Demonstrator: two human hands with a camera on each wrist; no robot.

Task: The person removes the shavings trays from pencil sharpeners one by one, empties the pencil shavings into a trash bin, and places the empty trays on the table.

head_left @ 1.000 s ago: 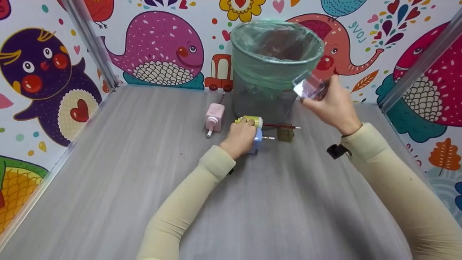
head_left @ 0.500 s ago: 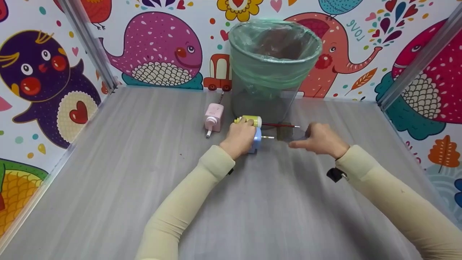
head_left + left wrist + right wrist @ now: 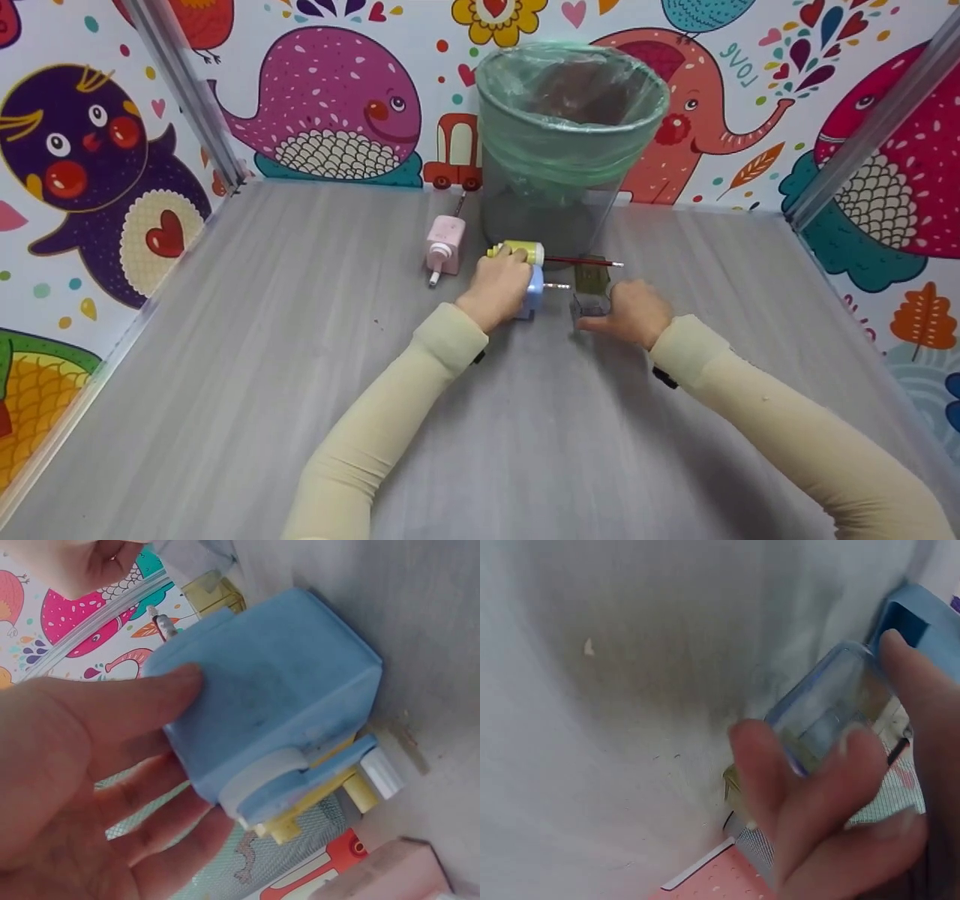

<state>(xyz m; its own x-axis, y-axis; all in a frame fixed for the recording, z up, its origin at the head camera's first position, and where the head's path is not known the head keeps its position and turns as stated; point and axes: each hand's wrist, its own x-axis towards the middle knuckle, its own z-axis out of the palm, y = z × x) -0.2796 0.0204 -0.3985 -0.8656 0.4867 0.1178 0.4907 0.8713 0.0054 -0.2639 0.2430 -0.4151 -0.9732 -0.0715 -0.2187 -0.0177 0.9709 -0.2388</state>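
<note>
My left hand (image 3: pixel 501 285) grips a small blue pencil sharpener (image 3: pixel 535 293) that stands on the grey table (image 3: pixel 300 360). In the left wrist view its fingers (image 3: pixel 112 712) wrap the blue sharpener (image 3: pixel 277 697). My right hand (image 3: pixel 609 319) pinches a clear plastic drawer (image 3: pixel 589 306) just right of the sharpener, low at the table. The right wrist view shows the clear drawer (image 3: pixel 826 706) between thumb and fingers (image 3: pixel 840 787), with the blue sharpener (image 3: pixel 915 619) close beyond it.
A bin lined with a green bag (image 3: pixel 570 142) stands behind the hands. A pink sharpener (image 3: pixel 444 241), a yellow sharpener (image 3: pixel 526 251), a dark red pencil (image 3: pixel 585 262) and an olive drawer (image 3: pixel 591 276) lie in front of it. Patterned walls enclose three sides.
My right hand came down from beside the bin's rim with the clear drawer and moved left toward the blue sharpener. The left hand has stayed put.
</note>
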